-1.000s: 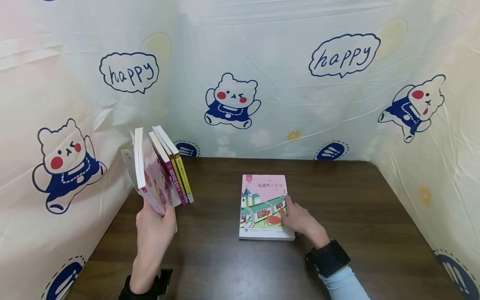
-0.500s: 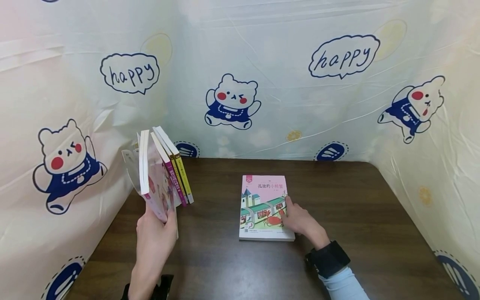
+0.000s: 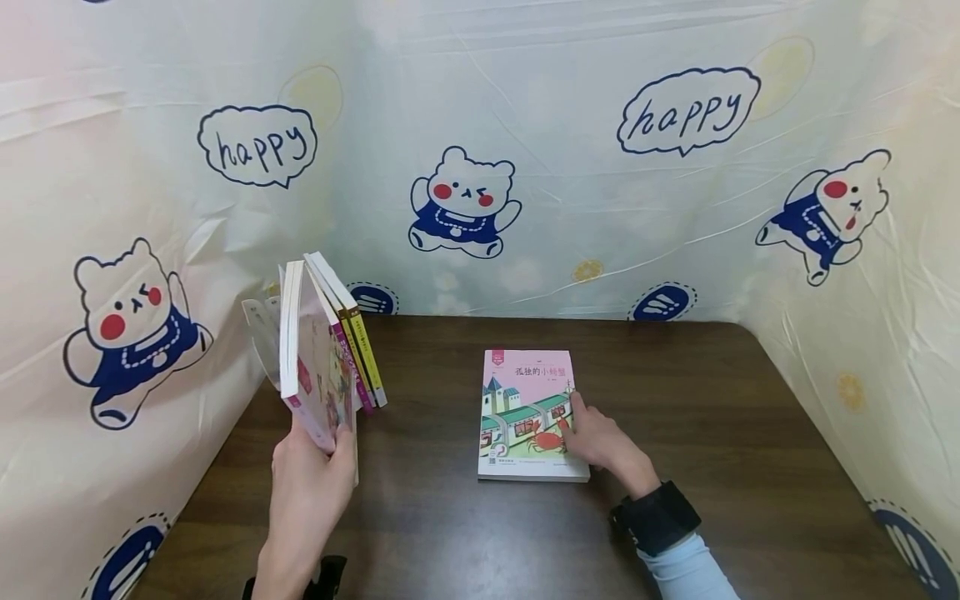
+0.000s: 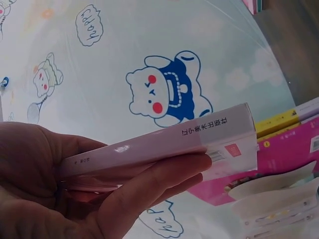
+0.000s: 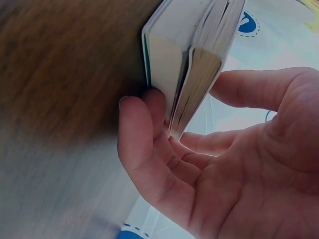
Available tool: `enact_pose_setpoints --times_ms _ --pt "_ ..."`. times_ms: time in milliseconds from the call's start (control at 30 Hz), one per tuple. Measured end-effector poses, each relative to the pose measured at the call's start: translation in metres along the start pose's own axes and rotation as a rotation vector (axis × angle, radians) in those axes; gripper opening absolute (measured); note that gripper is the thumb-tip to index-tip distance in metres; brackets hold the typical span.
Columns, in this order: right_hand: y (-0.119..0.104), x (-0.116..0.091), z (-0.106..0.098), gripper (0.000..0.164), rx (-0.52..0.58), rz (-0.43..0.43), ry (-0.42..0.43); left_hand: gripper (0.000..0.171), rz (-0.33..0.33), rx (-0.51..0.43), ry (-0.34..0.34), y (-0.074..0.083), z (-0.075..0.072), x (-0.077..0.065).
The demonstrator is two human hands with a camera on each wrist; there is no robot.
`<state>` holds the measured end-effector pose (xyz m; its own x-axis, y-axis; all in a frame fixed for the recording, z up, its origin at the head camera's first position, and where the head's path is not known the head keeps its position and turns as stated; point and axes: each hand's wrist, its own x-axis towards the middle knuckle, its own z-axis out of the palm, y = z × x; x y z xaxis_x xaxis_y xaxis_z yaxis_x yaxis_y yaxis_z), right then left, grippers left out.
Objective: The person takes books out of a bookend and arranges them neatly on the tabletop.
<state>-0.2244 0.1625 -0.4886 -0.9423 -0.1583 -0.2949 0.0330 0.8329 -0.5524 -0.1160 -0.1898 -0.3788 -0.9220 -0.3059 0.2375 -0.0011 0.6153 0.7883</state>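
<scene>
At the left, my left hand (image 3: 307,483) grips a pink book (image 3: 318,367) by its lower end, thumb on one side and fingers on the other. The left wrist view shows the pale spine of this pink book (image 4: 164,137) lying across the hand. Just behind it, several books (image 3: 348,333) with magenta and yellow spines lean together. My right hand (image 3: 603,437) holds the right edge of a pink-covered book (image 3: 525,408) with a crab and train picture, flat on the table. The right wrist view shows two stacked books (image 5: 184,64) between the fingers and thumb.
A pale curved plate, perhaps part of a book stand (image 3: 262,337), shows left of the held book. The dark wooden table (image 3: 420,517) is walled by printed cloth (image 3: 570,208) at the back and both sides.
My left hand has shifted slightly right and toward me with the pink book, which now covers more of the magenta spine. The right hand and its books have stayed still.
</scene>
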Motion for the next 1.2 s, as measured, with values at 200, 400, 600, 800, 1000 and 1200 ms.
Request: enact_pose_setpoints --times_ms 200,400,600,800,1000,1200 --pt "-0.001 0.000 -0.001 0.078 -0.002 -0.002 -0.001 0.055 0.036 -0.012 0.003 0.002 0.002 -0.004" --pt "-0.001 0.001 -0.001 0.078 -0.005 0.001 -0.002 0.058 0.025 -0.031 -0.037 0.003 0.004 -0.004" --pt "-0.001 0.001 0.001 0.077 0.002 0.000 -0.008 0.052 0.003 -0.037 -0.049 0.002 0.007 -0.005" --pt "-0.001 0.001 0.001 0.078 -0.001 0.004 -0.005 0.051 0.018 -0.052 -0.033 0.001 0.011 -0.003" --pt "-0.001 0.000 0.001 0.078 0.003 0.001 0.003 0.062 0.044 -0.070 0.003 0.002 0.018 0.001" --pt "0.000 0.000 0.000 0.079 0.003 0.004 0.005 0.077 0.023 -0.094 -0.018 0.004 0.024 0.007"
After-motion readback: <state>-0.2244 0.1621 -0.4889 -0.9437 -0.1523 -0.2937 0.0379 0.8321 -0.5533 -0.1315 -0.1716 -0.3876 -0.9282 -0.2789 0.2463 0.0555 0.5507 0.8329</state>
